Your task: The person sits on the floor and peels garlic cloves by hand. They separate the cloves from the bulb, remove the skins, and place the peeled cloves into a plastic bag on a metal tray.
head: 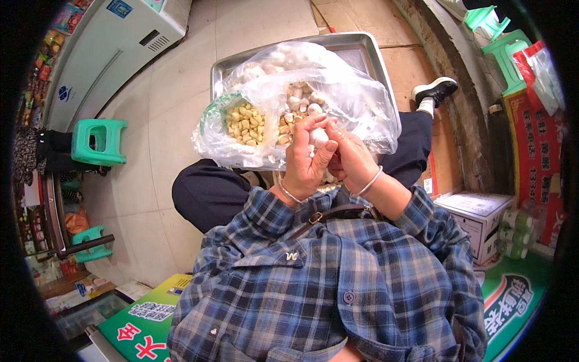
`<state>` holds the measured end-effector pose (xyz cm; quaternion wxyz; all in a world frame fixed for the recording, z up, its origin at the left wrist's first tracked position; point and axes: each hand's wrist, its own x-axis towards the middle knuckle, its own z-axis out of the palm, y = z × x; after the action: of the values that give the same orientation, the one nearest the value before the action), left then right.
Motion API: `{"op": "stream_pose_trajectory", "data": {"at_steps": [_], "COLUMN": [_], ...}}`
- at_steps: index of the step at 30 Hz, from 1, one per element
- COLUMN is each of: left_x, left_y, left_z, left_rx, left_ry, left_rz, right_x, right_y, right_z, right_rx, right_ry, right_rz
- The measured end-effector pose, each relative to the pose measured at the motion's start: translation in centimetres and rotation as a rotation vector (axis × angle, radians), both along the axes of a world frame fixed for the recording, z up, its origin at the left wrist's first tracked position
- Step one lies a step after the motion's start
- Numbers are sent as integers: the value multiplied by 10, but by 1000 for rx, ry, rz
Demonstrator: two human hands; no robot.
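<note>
Both my hands meet around a garlic bulb (pixel 319 137) in front of my lap. My left hand (pixel 304 156) grips it from the left, thumb against its lower side. My right hand (pixel 352 156) closes on it from the right, fingers partly hidden. Just beyond them, clear plastic bags lie in a metal tray (pixel 380 54). Peeled garlic cloves (pixel 245 124) fill the bag at the left. Unpeeled garlic bulbs (pixel 298 97) and loose cloves lie in the middle. More bulbs show through the plastic at the top.
A green plastic stool (pixel 99 142) stands on the tiled floor at the left, beside another person's dark-clad legs (pixel 56 151). A white appliance (pixel 117 50) is at the upper left. Cardboard (pixel 402 68) lies right of the tray, and a white carton (pixel 475 217) sits near my right elbow.
</note>
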<state>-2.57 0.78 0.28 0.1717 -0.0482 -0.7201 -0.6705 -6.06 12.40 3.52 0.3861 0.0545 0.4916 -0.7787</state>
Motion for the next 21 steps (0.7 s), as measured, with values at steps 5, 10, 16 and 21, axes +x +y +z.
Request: {"op": "stream_pose_trajectory", "data": {"at_steps": [5, 10, 16, 21], "left_x": [-9, -6, 2, 3], "left_y": [15, 21, 24, 28], "left_z": [7, 20, 28, 32], "left_rx": [297, 267, 158, 195], "left_ry": [54, 84, 16, -5], "left_rz": [-4, 58, 153, 188], "right_x": [6, 12, 18, 20], "right_y": [-12, -18, -16, -17], "right_z": [-3, -7, 1, -9], "right_rx": [138, 156, 177, 119], "right_ry": [356, 598, 612, 553], "right_rz": [-226, -344, -321, -332]}}
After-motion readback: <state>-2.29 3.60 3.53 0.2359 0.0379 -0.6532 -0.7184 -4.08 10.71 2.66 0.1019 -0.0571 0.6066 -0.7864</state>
